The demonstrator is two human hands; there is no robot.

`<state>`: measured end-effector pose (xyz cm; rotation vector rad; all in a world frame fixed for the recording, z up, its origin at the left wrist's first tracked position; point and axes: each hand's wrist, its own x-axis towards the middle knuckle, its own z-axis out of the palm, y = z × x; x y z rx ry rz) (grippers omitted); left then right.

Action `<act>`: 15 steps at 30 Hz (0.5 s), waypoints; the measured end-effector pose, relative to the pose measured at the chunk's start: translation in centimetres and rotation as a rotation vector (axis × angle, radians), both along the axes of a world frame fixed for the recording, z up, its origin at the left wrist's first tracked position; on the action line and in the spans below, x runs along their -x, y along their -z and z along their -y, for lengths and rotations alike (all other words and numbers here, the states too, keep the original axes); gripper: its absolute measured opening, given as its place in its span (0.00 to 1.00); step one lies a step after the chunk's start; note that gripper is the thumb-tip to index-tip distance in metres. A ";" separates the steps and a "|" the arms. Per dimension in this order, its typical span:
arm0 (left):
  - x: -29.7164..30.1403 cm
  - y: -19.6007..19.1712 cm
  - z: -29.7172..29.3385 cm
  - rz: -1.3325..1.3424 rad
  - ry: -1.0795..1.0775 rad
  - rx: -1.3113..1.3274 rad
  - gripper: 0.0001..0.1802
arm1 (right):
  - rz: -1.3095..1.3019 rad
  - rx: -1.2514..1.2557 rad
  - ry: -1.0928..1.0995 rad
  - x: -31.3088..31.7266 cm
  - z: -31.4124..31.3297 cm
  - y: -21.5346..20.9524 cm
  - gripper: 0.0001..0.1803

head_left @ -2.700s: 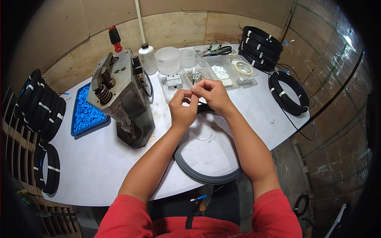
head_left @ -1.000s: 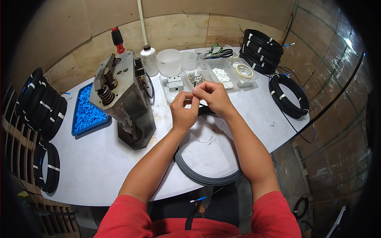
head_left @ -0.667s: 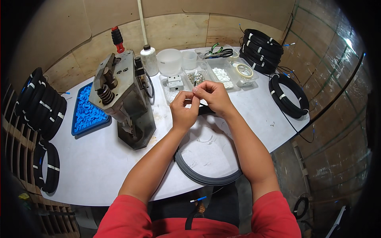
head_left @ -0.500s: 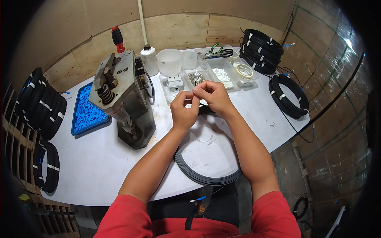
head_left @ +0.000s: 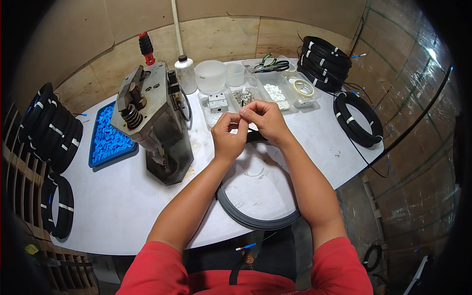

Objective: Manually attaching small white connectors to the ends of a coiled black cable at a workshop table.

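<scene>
My left hand [head_left: 230, 133] and my right hand [head_left: 265, 120] meet fingertip to fingertip above the far middle of the table, both in a pinch. A thin cable end [head_left: 243, 102], dark with a pale metallic tip, sticks up from between the fingers; the fingers hide its lower part. Below my forearms lies a coil of dark grey cable [head_left: 258, 224], its far side passing under my hands. Just beyond the fingers is a clear tray of small metal parts [head_left: 239, 94]. A second cable end with a blue and white connector [head_left: 247, 246] hangs at the near table edge.
A metal press [head_left: 164, 123] stands to the left, beside a blue tray [head_left: 92, 157] of small blue pieces. Tied black cable coils [head_left: 51, 128] are stacked at far left, with more coils [head_left: 322, 63] at right. A white bottle [head_left: 185, 76], plastic tubs [head_left: 210, 77] and pliers [head_left: 269, 64] stand behind.
</scene>
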<state>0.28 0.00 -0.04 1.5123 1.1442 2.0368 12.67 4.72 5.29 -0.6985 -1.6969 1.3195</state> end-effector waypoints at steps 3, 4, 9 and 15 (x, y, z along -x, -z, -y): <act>0.0 0.0 0.0 -0.004 0.001 -0.003 0.05 | -0.009 -0.004 -0.001 0.0 -0.2 0.2 0.10; 0.0 0.0 -0.1 -0.009 0.000 -0.009 0.05 | -0.009 -0.004 0.000 0.0 -0.2 0.2 0.10; 0.0 -0.1 0.0 -0.011 -0.004 -0.008 0.06 | -0.005 -0.005 -0.005 0.0 0.0 0.0 0.10; -0.1 -0.3 0.2 -0.021 -0.014 0.007 0.06 | -0.006 0.004 -0.005 0.0 0.0 0.1 0.10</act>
